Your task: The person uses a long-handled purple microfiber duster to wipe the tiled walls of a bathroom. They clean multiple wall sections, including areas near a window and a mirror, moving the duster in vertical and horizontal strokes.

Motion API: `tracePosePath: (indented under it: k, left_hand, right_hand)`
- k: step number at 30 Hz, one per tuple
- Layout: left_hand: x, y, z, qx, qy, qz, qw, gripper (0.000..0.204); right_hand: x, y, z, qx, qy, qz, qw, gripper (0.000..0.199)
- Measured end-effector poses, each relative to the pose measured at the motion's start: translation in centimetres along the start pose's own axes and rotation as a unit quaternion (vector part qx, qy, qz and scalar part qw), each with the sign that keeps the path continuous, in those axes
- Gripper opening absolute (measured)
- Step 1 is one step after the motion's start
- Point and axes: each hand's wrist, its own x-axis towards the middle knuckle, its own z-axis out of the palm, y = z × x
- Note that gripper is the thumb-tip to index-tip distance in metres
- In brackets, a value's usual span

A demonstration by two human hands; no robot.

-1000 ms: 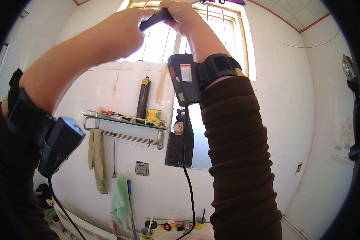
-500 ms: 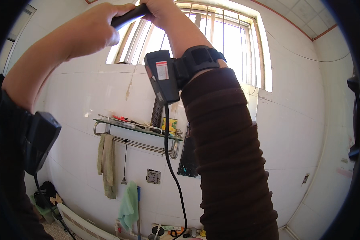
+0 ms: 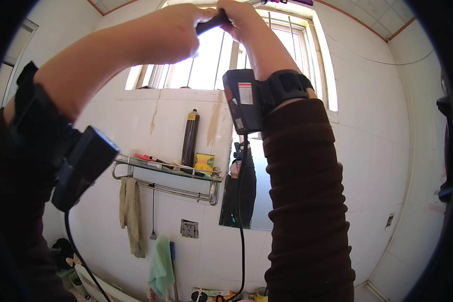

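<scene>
Both raised, the left hand (image 3: 178,34) and right hand (image 3: 240,19) clasp one dark handle (image 3: 213,23) before a barred window (image 3: 206,68); work looks under way, but how much is done or left is unclear.

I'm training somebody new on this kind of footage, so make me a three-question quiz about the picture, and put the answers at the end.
1. True or false: only the right hand grips the dark handle.

2. Where is the yellow pack relative to the tall dark can on the shelf? A: left. B: right. C: underneath.

3. Fill in: the cloth beside the blue-topped pole is pale ____.

Key:
1. False; the left hand grips it too.
2. B.
3. Green.
</scene>
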Motion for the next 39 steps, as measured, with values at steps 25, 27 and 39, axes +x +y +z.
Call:
tracePosePath:
  k: [25,27,39]
  left_hand:
    - [-1.7,-10.0,0.7,0.02,-0.005,-0.014,1.0,0.062]
    - [-3.0,-11.0,0.1,0.005,-0.023,-0.06,0.998,0.063]
    - [-8.2,-17.2,-2.2,0.013,-0.038,-0.133,0.99,0.064]
  right_hand:
    - [2.2,-4.8,8.8,0.339,-0.062,0.345,0.873,0.026]
    - [2.4,-6.2,11.5,0.349,-0.087,0.326,0.874,0.029]
    - [3.6,-12.3,23.9,0.489,-0.117,0.34,0.794,0.026]
